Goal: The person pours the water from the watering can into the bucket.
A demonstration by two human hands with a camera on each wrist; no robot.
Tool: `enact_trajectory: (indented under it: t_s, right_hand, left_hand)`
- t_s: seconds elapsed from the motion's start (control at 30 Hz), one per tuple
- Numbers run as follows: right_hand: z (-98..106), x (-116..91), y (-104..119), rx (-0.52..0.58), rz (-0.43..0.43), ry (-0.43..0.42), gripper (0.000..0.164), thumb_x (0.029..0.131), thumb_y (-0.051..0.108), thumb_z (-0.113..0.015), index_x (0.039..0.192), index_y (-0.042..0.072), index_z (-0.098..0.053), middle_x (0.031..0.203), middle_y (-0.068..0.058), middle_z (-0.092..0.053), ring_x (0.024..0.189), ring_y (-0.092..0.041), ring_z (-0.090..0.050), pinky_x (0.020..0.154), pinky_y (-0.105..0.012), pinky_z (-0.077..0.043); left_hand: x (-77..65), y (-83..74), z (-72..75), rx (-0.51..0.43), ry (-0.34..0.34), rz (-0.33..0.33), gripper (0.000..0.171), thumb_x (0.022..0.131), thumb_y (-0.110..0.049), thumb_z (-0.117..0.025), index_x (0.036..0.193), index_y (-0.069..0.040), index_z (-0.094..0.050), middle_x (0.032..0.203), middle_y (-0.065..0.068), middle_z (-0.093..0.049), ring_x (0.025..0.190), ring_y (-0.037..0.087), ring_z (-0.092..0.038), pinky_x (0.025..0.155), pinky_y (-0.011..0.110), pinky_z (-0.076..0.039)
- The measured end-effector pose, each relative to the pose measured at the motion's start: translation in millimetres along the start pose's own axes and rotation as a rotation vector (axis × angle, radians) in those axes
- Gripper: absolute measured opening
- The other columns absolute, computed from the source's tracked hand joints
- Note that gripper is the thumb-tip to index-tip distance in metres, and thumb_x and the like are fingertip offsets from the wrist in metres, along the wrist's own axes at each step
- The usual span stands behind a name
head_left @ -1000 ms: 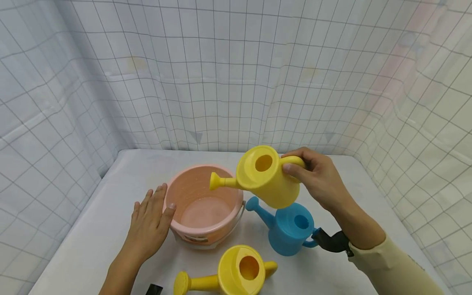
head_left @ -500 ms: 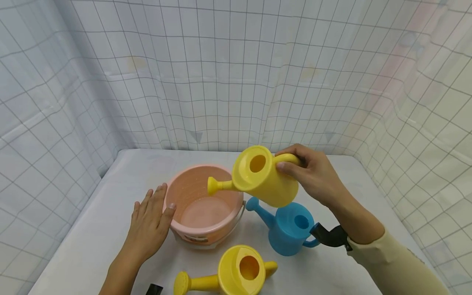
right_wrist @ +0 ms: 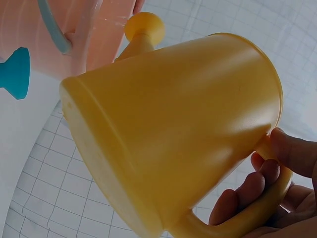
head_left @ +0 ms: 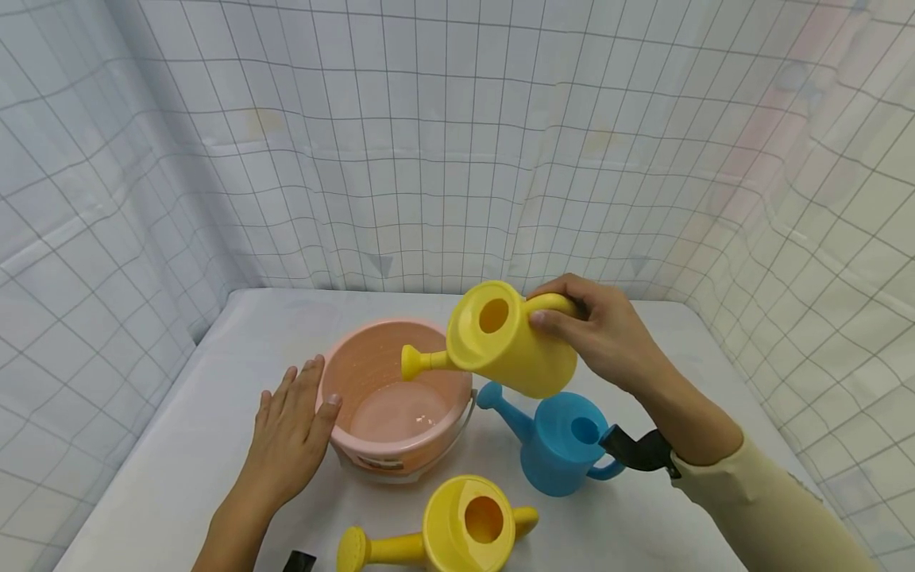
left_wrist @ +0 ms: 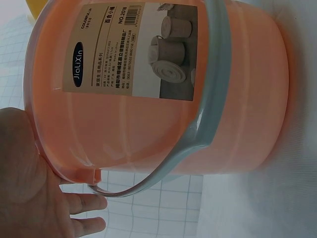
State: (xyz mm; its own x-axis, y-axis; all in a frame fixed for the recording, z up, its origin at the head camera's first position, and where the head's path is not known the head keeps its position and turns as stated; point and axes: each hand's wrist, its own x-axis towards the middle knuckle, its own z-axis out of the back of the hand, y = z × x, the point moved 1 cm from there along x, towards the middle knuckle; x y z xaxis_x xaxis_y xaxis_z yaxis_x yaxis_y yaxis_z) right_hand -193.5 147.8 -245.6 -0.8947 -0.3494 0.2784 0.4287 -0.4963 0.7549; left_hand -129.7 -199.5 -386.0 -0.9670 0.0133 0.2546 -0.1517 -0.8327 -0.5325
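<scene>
My right hand (head_left: 600, 334) grips the handle of a yellow watering can (head_left: 525, 349), fingers curled round it in the right wrist view. The can (right_wrist: 173, 124) is held in the air, tilted so that its spout head hangs over the pink bucket (head_left: 336, 429). Bright glints show on the bucket's floor. With fingers straight, my left hand (head_left: 289, 437) rests against the bucket's left rim. In the left wrist view the bucket (left_wrist: 129, 129) shows a label and a grey-blue carrying handle (left_wrist: 213, 84) hanging down its side.
A blue watering can (head_left: 554, 461) stands right of the bucket, under the raised can. Nearer the front is a second yellow watering can (head_left: 457, 524), its spout pointing left. A white cloth (head_left: 186, 445) covers the table, and checked curtains (head_left: 457, 159) enclose the back and sides.
My right hand has moved slightly left and up with the yellow watering can, which tilts a little more. Glints have appeared on the bucket's floor. My left hand stays put.
</scene>
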Motion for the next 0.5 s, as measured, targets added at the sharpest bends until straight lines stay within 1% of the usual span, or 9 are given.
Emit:
enact_trajectory:
  t_s: [0.13,0.37,0.5]
  right_hand:
    - [0.6,0.8,0.7,-0.006,0.001,0.0,0.025,0.091,0.03,-0.062,0.11,0.015,-0.064,0.103,-0.001,-0.067,0.088,-0.018,-0.06,0.079,-0.026,-0.054]
    - [1.4,2.9,2.6,-0.022,-0.002,0.008,0.025,0.09,0.034,-0.063,0.111,0.02,-0.064,0.103,0.003,-0.067,0.088,-0.015,-0.061,0.08,-0.029,-0.054]
    - [0.8,4.0,4.1,-0.036,-0.001,0.006,0.024,0.09,0.032,-0.063,0.111,0.02,-0.064,0.103,0.003,-0.067,0.087,-0.015,-0.061,0.08,-0.029,-0.054]
  left_hand:
    - [0.6,0.6,-0.1,0.002,0.003,0.004,0.06,0.102,-0.041,-0.031,0.153,-0.017,-0.011,0.155,0.021,-0.022,0.145,0.042,-0.01,0.112,0.066,0.001]
    - [1.6,1.7,-0.1,0.0,0.008,0.011,0.06,0.102,-0.042,-0.031,0.153,-0.017,-0.011,0.155,0.02,-0.022,0.146,0.041,-0.009,0.111,0.066,0.001]
    - [1.9,2.0,-0.1,-0.004,0.007,0.009,0.06,0.102,-0.041,-0.031,0.153,-0.017,-0.011,0.155,0.021,-0.022,0.145,0.042,-0.009,0.112,0.066,0.002]
